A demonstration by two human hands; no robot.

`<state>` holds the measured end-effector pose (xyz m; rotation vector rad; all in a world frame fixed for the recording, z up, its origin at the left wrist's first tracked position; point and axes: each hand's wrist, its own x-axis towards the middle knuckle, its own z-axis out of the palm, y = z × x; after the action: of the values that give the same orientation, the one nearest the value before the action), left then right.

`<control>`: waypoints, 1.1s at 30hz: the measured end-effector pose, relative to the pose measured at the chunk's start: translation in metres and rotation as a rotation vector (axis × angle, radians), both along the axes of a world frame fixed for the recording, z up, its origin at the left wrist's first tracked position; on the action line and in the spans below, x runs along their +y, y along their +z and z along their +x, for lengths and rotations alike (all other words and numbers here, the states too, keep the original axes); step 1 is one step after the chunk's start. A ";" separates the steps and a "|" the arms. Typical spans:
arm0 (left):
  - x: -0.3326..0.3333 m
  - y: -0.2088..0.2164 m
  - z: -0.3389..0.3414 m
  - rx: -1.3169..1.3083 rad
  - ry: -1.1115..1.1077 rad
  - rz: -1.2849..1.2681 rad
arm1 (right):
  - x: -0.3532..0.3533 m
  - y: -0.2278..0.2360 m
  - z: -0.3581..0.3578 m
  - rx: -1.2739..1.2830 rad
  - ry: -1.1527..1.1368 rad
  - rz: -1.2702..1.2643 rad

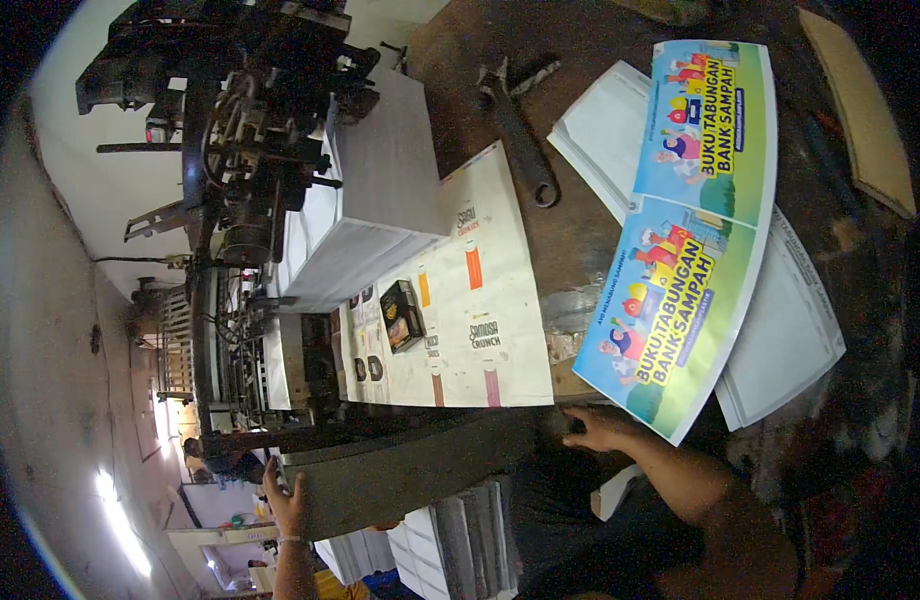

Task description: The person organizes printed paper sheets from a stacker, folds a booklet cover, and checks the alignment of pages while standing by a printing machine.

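Observation:
A long dark grey board (410,475) spans the space between my two hands, below the table's front edge. My left hand (288,505) grips its left end, thumb and fingers on either side of the corner. At the other end, my right hand (598,430) is bent around the dark edge; shadow partly hides its contact with the board. Just beyond the board lies a large printed sheet (500,300) with packaging designs. A small dark box, or a picture of one (402,315), shows on that sheet.
A printing machine (250,170) stands at left, beside a tall white paper stack (380,200). A wrench (518,140) lies on the table. Colourful printed covers (670,290) rest over white sheets (790,330) at right. Paper stacks (450,540) stand below the board. A cardboard piece (860,110) lies far right.

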<state>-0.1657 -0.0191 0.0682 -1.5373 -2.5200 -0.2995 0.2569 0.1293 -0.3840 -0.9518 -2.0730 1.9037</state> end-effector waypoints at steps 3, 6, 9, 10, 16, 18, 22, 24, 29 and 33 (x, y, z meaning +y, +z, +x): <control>0.002 0.004 -0.003 0.048 0.001 -0.005 | 0.002 0.009 0.006 0.044 -0.022 0.021; -0.003 0.003 -0.002 0.120 -0.002 0.006 | 0.004 0.027 0.012 0.041 0.024 0.012; 0.013 0.003 0.017 0.067 0.022 0.027 | -0.008 0.003 0.009 0.038 -0.042 0.208; 0.007 0.005 0.015 0.055 0.044 0.029 | -0.017 -0.007 0.003 0.234 -0.062 0.008; -0.006 0.006 0.003 -0.056 0.158 -0.004 | -0.023 -0.020 -0.002 0.494 0.012 -0.410; 0.004 0.005 0.016 0.000 0.190 -0.076 | -0.018 -0.019 0.002 0.470 0.034 -0.408; 0.011 0.005 0.019 -0.067 0.244 -0.082 | -0.013 -0.021 0.002 0.455 0.061 -0.426; 0.006 0.006 0.015 -0.072 0.233 -0.091 | -0.010 -0.022 0.002 0.449 0.074 -0.422; -0.011 0.008 0.003 -0.089 0.237 -0.053 | -0.009 -0.020 0.001 0.432 0.095 -0.417; 0.014 0.003 0.021 -0.185 0.179 -0.050 | -0.011 -0.021 -0.002 0.407 0.078 -0.409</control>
<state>-0.1450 -0.0055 0.0708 -1.3441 -2.8054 -0.3710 0.2554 0.1184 -0.4049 -0.4881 -1.5451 2.3773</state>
